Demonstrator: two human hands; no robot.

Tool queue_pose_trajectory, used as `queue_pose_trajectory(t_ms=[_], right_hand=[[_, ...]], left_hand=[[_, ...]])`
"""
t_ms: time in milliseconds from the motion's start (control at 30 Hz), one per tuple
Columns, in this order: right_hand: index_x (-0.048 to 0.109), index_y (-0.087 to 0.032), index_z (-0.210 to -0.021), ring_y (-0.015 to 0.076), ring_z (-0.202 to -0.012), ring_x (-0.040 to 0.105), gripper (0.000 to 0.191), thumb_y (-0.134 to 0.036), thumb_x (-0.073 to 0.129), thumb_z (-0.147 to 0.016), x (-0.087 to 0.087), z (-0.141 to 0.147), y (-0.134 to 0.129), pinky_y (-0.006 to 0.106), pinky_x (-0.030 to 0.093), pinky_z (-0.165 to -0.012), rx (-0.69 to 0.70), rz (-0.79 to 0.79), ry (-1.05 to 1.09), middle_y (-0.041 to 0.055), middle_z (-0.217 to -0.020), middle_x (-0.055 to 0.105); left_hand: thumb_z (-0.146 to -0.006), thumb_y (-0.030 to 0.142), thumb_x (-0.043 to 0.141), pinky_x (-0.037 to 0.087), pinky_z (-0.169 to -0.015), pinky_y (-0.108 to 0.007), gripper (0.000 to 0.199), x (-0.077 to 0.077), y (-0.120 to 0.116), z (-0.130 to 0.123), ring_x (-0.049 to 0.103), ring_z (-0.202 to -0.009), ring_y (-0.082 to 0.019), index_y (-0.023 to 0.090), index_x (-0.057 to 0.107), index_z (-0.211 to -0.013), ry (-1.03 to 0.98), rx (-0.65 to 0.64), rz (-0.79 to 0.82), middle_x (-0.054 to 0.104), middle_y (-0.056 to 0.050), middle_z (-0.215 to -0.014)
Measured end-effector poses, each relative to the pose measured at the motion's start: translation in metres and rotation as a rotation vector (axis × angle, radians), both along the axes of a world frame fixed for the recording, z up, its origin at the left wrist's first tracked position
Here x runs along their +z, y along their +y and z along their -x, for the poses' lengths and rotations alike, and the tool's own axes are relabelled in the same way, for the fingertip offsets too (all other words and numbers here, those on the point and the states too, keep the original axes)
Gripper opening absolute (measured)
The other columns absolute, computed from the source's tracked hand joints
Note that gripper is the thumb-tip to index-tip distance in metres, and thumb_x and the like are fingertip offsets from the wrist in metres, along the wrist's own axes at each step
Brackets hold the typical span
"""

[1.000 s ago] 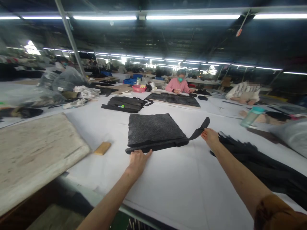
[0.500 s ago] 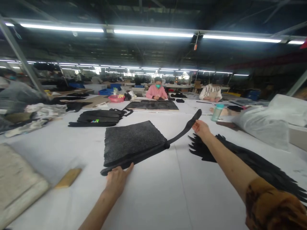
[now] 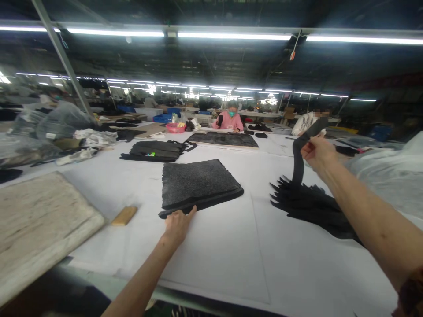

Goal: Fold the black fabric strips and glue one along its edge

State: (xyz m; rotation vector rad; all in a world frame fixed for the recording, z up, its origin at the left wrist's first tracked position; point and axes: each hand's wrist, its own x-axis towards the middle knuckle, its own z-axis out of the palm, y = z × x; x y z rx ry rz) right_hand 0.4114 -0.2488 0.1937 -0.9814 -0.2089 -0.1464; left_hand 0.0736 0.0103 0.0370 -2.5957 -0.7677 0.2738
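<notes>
In the head view, your left hand [image 3: 176,225] rests open, fingertips on the black strip edging the near side of the dark grey panel [image 3: 200,182], mid-frame. At right of frame, your right hand [image 3: 317,153] pinches a loose black strip [image 3: 298,165], held up over a fanned pile of strips [image 3: 313,209].

On the white table [image 3: 218,259], the left hand [image 3: 176,223] rests on the near edge of black strips [image 3: 218,199] lying along the near side of a dark grey fabric piece [image 3: 198,178]. To the right, the right hand [image 3: 317,153] pinches a raised black band [image 3: 298,165], its lower end overlapping a heap of dark strips [image 3: 313,209]. At left, a tan block [image 3: 124,216] lies beside a pale board [image 3: 42,220]. Farther off sits a person in pink [image 3: 228,120].
</notes>
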Motion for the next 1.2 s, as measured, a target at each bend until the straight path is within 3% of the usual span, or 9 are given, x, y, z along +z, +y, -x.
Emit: queue_pose_trajectory(t_ms=[133,300,367,467,533,633,767,933,1200], right_hand=[[0.048,-0.018,-0.068,0.008,-0.047,0.052,0.013,-0.009,0.057,-0.073,-0.026,0.057,0.028,0.02,0.043,-0.048,0.151,0.081,0.027,-0.0053,-0.054,0.053],[0.059,-0.018,-0.079,0.0111,-0.058,0.055,0.014,-0.032,0.059,-0.076,-0.079,0.134,0.054,0.024,0.047,-0.057,0.079,0.425,-0.265,-0.0041,-0.064,0.058],[0.061,-0.018,-0.082,0.0124,-0.061,0.053,0.018,-0.034,0.052,-0.083,-0.106,0.165,0.064,0.025,0.044,-0.06,0.014,0.623,-0.447,-0.0027,-0.065,0.058],[0.061,-0.019,-0.085,0.0134,-0.064,0.053,0.022,-0.027,0.041,-0.091,-0.15,0.209,0.081,0.025,0.042,-0.063,0.025,0.825,-0.701,0.0008,-0.073,0.062],[0.06,-0.019,-0.082,0.0137,-0.067,0.054,0.024,-0.017,0.038,-0.092,-0.178,0.236,0.091,0.026,0.04,-0.063,0.046,0.936,-0.903,0.0019,-0.075,0.063],[0.058,-0.019,-0.077,0.015,-0.068,0.054,0.023,-0.007,0.042,-0.088,-0.207,0.269,0.102,0.028,0.038,-0.062,0.046,1.082,-1.204,0.0021,-0.076,0.063],[0.059,-0.019,-0.079,0.0169,-0.07,0.051,0.012,-0.011,0.052,-0.086,-0.219,0.293,0.101,0.031,0.035,-0.061,0.175,1.236,-1.452,0.0027,-0.079,0.061],[0.06,-0.017,-0.084,0.0188,-0.077,0.05,0.007,-0.014,0.057,-0.08,-0.212,0.299,0.086,0.031,0.037,-0.065,0.471,1.295,-1.538,0.0045,-0.083,0.059],[0.064,-0.02,-0.099,0.0178,-0.09,0.056,0.029,-0.004,0.043,-0.087,-0.196,0.287,0.091,0.031,0.044,-0.08,0.611,1.211,-1.118,0.0052,-0.098,0.063]], left_hand=[[-0.074,-0.01,0.04,0.053,-0.064,-0.033,0.071,-0.013,0.004,0.01,0.066,-0.085,-0.028,0.015,0.039,-0.141,-0.179,0.062,-0.032,0.055,-0.024,-0.123],[-0.079,-0.005,0.033,0.043,-0.098,-0.048,0.045,-0.023,0.002,0.027,0.053,-0.116,-0.032,0.007,0.061,-0.113,-0.601,-0.113,0.003,0.054,-0.023,-0.128],[-0.081,0.001,0.036,0.044,-0.096,-0.047,0.038,-0.021,-0.009,0.032,0.058,-0.11,-0.03,0.011,0.065,-0.103,-0.791,-0.117,0.263,0.063,-0.019,-0.116],[-0.088,0.028,0.043,0.054,-0.073,-0.039,0.026,-0.014,-0.03,0.041,0.066,-0.079,-0.025,0.013,0.063,-0.096,-1.04,0.051,0.99,0.069,-0.013,-0.091],[-0.087,0.046,0.046,0.055,-0.063,-0.034,0.038,-0.009,-0.04,0.049,0.066,-0.068,-0.022,0.012,0.059,-0.097,-1.139,0.243,1.445,0.07,-0.013,-0.084],[-0.087,0.054,0.045,0.054,-0.059,-0.03,0.046,-0.004,-0.045,0.065,0.067,-0.066,-0.021,0.01,0.055,-0.1,-1.182,0.534,1.735,0.069,-0.014,-0.078],[-0.081,0.04,0.059,0.051,-0.051,-0.026,0.031,-0.003,-0.042,0.085,0.063,-0.057,-0.017,0.014,0.054,-0.096,-1.077,0.634,1.608,0.063,-0.003,-0.064],[-0.064,0.003,0.056,0.043,-0.048,-0.021,0.04,-0.007,-0.049,0.098,0.052,-0.051,-0.011,0.016,0.053,-0.101,-0.939,0.501,1.362,0.055,0.006,-0.062],[-0.068,-0.001,0.049,0.043,-0.069,-0.025,0.052,-0.021,-0.052,0.1,0.057,-0.069,-0.014,0.017,0.055,-0.116,-0.827,0.307,0.906,0.064,0.002,-0.076]])
